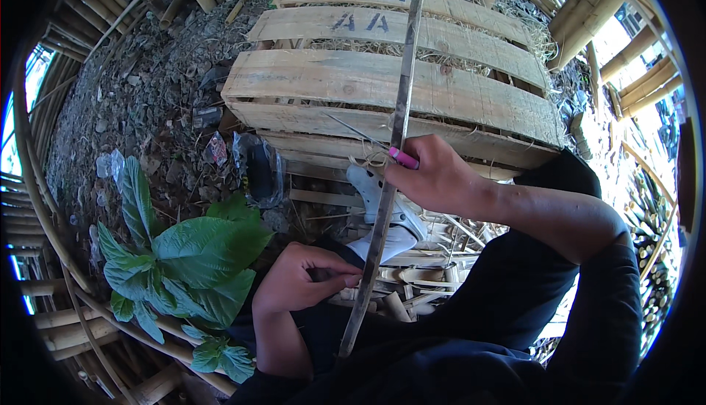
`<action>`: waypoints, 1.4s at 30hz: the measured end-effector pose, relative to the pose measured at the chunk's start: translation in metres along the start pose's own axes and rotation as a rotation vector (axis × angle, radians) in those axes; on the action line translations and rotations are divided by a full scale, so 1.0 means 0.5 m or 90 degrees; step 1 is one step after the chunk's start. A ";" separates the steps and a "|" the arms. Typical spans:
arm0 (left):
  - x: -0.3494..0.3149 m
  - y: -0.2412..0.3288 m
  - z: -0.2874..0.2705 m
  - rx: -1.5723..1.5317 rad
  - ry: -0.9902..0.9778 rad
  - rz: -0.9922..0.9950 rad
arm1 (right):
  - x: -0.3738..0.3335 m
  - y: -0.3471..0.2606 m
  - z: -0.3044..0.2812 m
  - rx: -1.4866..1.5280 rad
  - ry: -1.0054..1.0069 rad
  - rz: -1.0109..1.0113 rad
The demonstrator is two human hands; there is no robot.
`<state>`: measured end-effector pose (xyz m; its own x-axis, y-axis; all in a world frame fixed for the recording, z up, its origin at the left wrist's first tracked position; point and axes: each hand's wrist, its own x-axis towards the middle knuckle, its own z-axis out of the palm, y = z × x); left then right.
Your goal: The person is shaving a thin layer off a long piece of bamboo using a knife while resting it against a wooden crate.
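A long, narrow bamboo strip [403,89] runs steeply from the top of the view down to my lap. My right hand [435,177] is closed round the pink handle [404,158] of a knife. Its thin blade [354,128] points up and left, crossing the strip, with pale fibres near it. Lower down, my left hand [305,280] has its thumb and fingers pinched at the strip's left edge; the exact contact is partly hidden.
A slatted wooden crate [331,70] with straw inside lies ahead. Left are a leafy green plant [198,251] and a clear plastic container [259,170] on littered soil. A grey clog [375,195] is on my foot. Bamboo offcuts [434,276] lie below; bamboo poles [588,19] surround the space.
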<state>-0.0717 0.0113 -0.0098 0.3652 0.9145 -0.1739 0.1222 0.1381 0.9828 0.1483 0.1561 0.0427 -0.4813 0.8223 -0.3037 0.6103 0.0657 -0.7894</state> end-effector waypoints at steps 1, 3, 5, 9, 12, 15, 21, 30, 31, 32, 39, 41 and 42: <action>0.001 0.000 -0.002 0.027 -0.003 -0.007 | -0.001 -0.001 0.000 0.000 0.000 0.000; 0.001 0.002 -0.001 0.054 -0.005 -0.013 | -0.002 -0.004 0.001 0.020 0.005 0.013; 0.003 0.007 0.003 0.039 0.005 -0.028 | 0.002 0.003 0.002 0.020 0.002 0.008; 0.002 0.002 -0.002 0.069 -0.019 -0.027 | 0.003 0.004 0.004 0.010 0.008 0.017; 0.001 -0.004 0.000 0.069 -0.012 -0.028 | 0.004 0.003 0.004 0.007 0.008 0.011; 0.004 -0.005 0.001 0.089 -0.018 -0.018 | 0.004 0.003 0.004 0.005 0.016 0.019; 0.006 -0.008 0.005 0.088 -0.037 -0.021 | 0.001 -0.001 0.000 0.000 0.018 0.007; 0.016 -0.006 0.014 0.171 -0.028 0.032 | 0.005 0.017 0.004 -0.063 0.021 -0.002; 0.016 -0.005 0.016 0.190 -0.018 0.040 | 0.004 0.012 0.004 -0.063 0.020 -0.003; 0.017 -0.004 0.018 0.208 -0.008 0.048 | 0.002 0.002 0.003 -0.061 0.007 0.033; 0.024 -0.013 0.023 0.195 -0.005 0.052 | 0.001 -0.005 0.002 -0.077 -0.013 0.078; 0.027 -0.014 0.027 0.165 0.013 0.037 | 0.002 0.002 0.004 -0.095 -0.008 0.047; 0.027 -0.016 0.027 0.165 0.013 0.037 | 0.003 0.005 0.004 -0.114 -0.004 0.016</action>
<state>-0.0553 0.0175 -0.0209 0.3599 0.9261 -0.1131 0.3340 -0.0147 0.9425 0.1477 0.1560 0.0394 -0.4678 0.8217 -0.3254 0.7238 0.1450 -0.6746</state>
